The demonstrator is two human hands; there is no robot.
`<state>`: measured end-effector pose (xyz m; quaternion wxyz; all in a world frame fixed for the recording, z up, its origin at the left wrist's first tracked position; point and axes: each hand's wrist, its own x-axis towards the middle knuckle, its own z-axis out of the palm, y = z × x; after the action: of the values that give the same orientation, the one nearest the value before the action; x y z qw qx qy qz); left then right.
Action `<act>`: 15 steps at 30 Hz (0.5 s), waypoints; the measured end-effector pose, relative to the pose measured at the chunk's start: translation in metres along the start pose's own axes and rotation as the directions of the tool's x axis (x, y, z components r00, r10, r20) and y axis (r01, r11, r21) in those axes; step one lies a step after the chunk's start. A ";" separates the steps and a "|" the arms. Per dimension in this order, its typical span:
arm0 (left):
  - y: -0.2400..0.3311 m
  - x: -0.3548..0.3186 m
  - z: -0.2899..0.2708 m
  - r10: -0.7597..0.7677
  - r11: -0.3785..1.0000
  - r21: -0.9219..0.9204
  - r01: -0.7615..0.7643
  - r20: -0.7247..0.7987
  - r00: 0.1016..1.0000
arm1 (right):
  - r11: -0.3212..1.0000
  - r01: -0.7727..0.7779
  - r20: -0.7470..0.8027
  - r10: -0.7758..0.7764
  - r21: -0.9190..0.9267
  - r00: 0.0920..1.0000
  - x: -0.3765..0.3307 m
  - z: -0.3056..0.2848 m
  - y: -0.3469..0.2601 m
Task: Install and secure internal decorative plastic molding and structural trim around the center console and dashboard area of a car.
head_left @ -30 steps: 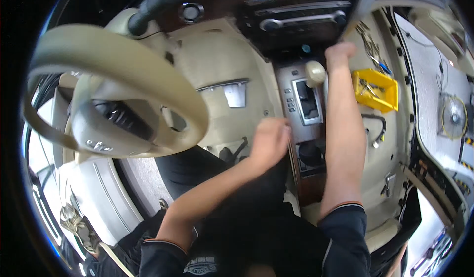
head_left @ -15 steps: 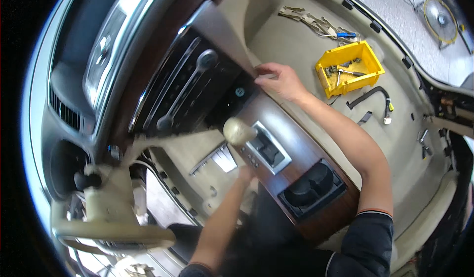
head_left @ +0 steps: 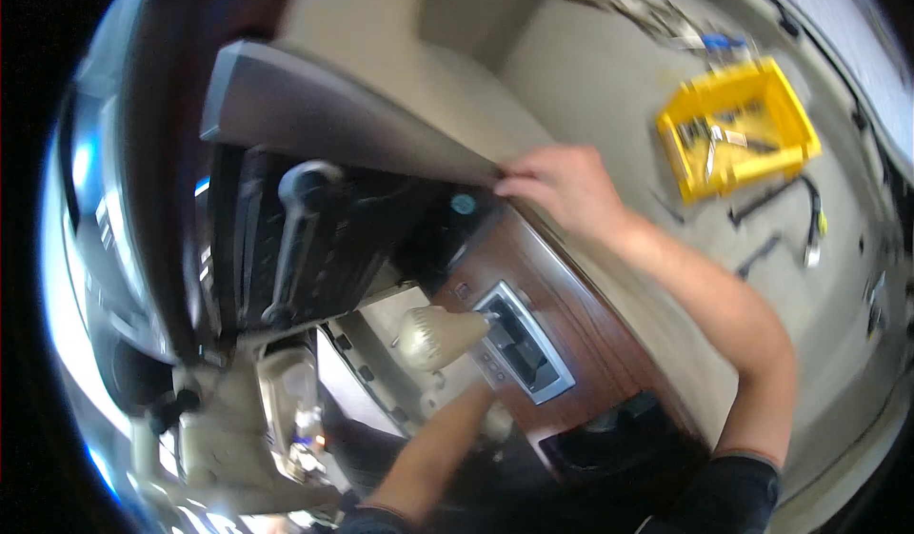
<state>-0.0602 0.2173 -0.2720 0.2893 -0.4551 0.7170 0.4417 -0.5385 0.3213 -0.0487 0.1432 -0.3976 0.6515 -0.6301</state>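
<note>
My right hand (head_left: 564, 189) grips the edge of the centre console trim (head_left: 381, 115), fingers pinched at the corner where the dark dash panel (head_left: 314, 220) meets the wood-look console panel (head_left: 581, 296). On the console's other side, my left hand (head_left: 484, 393) reaches in against the lower side, its fingers hidden by the panel. Between the hands stands a beige gear lever knob (head_left: 433, 337), tilted in this view, beside its silver-framed shifter slot (head_left: 526, 342). A black cup holder (head_left: 605, 434) sits nearer to me.
On the passenger footwell carpet stands a yellow bin (head_left: 747, 168) holding a ratchet and small hardware. Beside it lie a black cable (head_left: 809, 201) and a blue-handled tool (head_left: 724, 42). The steering column (head_left: 224, 439) is at the lower left.
My head view has shifted, so the dash trim looks larger and the yellow bin sits farther right. My right hand stays at the trim corner; my left arm remains low beside the console.
</note>
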 end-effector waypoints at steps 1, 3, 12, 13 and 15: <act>0.017 0.012 0.004 0.001 1.000 -0.027 -0.002 -0.038 0.999 | 0.994 0.065 -0.037 -0.068 -0.083 0.997 -0.010 0.005 0.000; 0.032 0.023 0.032 0.044 0.995 -0.083 -0.051 -0.088 0.995 | 0.976 -0.043 -0.088 0.024 -0.214 0.996 -0.021 -0.005 -0.015; 0.042 0.020 0.054 0.026 0.978 -0.202 -0.054 -0.141 0.990 | 0.858 0.465 -0.410 -0.513 -0.219 0.754 0.034 -0.027 -0.132; 0.053 0.018 0.054 0.033 0.973 -0.223 -0.064 -0.140 0.990 | 0.784 0.564 -0.444 -0.616 -0.260 0.651 0.048 -0.029 -0.144; 0.077 0.008 0.048 -0.140 0.852 -0.514 0.102 -0.036 0.990 | 0.796 0.548 -0.546 -0.588 -0.258 0.597 0.065 -0.022 -0.167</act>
<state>-0.1328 0.2726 -0.2709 0.1596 -0.5750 0.5542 0.5803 -0.5394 0.3100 0.1311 -0.2913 -0.3672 0.5206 -0.7136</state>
